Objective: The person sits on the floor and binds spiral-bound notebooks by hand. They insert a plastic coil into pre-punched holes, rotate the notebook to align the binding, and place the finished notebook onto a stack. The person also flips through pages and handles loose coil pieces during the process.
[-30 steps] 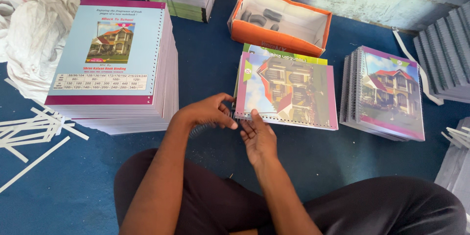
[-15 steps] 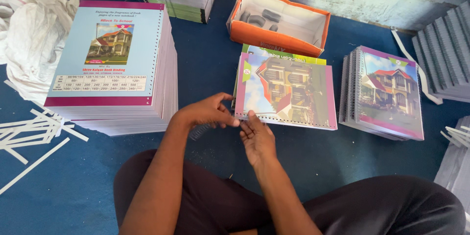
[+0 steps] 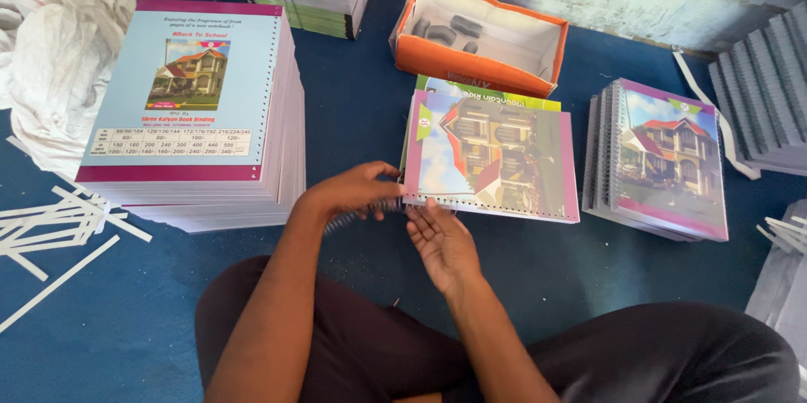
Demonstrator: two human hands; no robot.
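A tall stack of punched cover sheets [image 3: 189, 109], pale blue with purple bands, stands at left. The left hand [image 3: 349, 193] pinches a dark spiral wire [image 3: 357, 214], lying left-to-right along the punched near edge of the house-picture notebook [image 3: 496, 155]. The right hand [image 3: 441, 239] lies open, fingertips touching that edge. An orange box [image 3: 471, 63] sits behind; bound notebooks [image 3: 664, 159] lie right.

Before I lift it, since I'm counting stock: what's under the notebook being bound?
Under the notebook a green-edged cover pokes out along its far side. Whatever else lies beneath is covered.
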